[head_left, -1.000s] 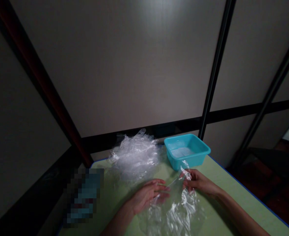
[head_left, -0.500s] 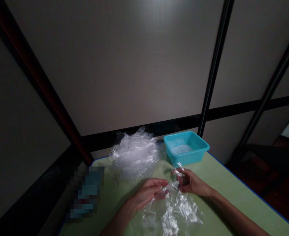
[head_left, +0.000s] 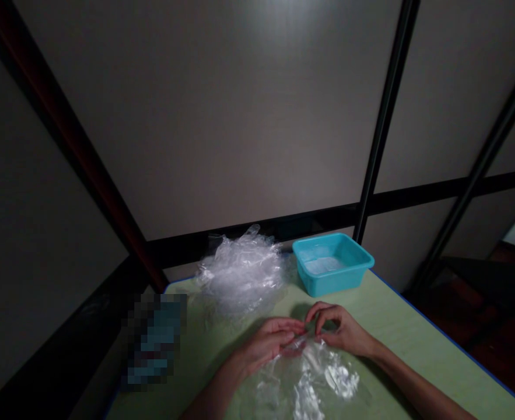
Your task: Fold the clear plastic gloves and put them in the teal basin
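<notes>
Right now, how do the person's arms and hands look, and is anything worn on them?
Left hand and right hand are bare: no gloves, and no sleeves on the forearms in view. No ring or watch shows.

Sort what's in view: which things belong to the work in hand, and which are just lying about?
In hand: clear plastic sheet, its upper edge pinched by the left hand and right hand, lying on the green table.
Lying about: pile of crumpled clear plastic, far side, untouched; turquoise tub beside it, something pale and flat inside.
</notes>
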A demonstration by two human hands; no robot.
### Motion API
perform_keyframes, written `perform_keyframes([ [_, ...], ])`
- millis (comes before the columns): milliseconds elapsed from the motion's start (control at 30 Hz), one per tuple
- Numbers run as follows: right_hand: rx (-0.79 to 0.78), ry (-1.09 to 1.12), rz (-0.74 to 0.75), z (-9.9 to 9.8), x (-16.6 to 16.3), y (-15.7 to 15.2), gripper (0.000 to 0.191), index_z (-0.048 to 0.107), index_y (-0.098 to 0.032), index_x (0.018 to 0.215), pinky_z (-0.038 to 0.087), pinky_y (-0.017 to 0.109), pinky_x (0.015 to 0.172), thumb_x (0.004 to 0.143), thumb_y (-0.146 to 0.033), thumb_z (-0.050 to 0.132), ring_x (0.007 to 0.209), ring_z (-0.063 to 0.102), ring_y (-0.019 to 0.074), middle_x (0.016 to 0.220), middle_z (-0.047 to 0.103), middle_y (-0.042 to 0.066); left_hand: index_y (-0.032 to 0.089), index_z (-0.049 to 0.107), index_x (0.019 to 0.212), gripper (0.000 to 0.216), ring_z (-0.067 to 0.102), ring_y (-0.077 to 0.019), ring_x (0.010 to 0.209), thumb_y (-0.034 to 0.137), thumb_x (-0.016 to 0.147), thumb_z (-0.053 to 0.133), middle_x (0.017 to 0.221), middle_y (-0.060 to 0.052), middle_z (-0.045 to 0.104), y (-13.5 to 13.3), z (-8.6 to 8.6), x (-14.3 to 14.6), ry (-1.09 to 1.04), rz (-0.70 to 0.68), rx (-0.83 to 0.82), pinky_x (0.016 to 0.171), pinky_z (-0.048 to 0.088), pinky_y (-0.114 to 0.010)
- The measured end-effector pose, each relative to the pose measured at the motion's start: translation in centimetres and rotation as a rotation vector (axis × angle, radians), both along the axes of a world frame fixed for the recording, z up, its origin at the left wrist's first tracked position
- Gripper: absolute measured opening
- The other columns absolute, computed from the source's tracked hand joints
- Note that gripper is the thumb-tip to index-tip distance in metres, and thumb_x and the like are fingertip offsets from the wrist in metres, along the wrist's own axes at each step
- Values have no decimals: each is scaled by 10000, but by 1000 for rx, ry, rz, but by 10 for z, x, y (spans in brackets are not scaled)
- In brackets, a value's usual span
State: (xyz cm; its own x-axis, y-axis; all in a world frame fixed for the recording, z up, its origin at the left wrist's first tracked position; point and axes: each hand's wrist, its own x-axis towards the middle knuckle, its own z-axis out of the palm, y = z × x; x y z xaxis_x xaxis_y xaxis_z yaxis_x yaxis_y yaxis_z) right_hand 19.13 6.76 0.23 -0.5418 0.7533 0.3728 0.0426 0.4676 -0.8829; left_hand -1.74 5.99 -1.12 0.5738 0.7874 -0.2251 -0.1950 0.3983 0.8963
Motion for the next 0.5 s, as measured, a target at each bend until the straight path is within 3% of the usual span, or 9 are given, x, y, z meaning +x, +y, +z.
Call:
perform_keyframes([
  [133,-232,14,-50,-2,-1,0,219,511,-155,622,421,264,623,684,-321,641,680,572,156,703,617,40,160,632,955,299,565,-231,941,252,673,666,1001,-60,615,-2,6,-2,30,-23,38,762,431,-313],
  [267,-322,5,-150,-7,0,5,275,406,-183,627,328,190,453,648,-338,632,482,474,88,530,526,-44,161,611,1005,299,546,-222,952,275,728,625,1014,-41,600,-3,11,-7,74,-81,100,741,415,-277],
  [500,-503,-39,-268,-17,4,12,275,336,-210,770,227,162,324,643,-337,544,314,404,67,489,580,-56,174,508,1118,686,542,-214,868,429,536,767,1079,-84,535,3,15,-10,102,-217,198,637,443,-274],
])
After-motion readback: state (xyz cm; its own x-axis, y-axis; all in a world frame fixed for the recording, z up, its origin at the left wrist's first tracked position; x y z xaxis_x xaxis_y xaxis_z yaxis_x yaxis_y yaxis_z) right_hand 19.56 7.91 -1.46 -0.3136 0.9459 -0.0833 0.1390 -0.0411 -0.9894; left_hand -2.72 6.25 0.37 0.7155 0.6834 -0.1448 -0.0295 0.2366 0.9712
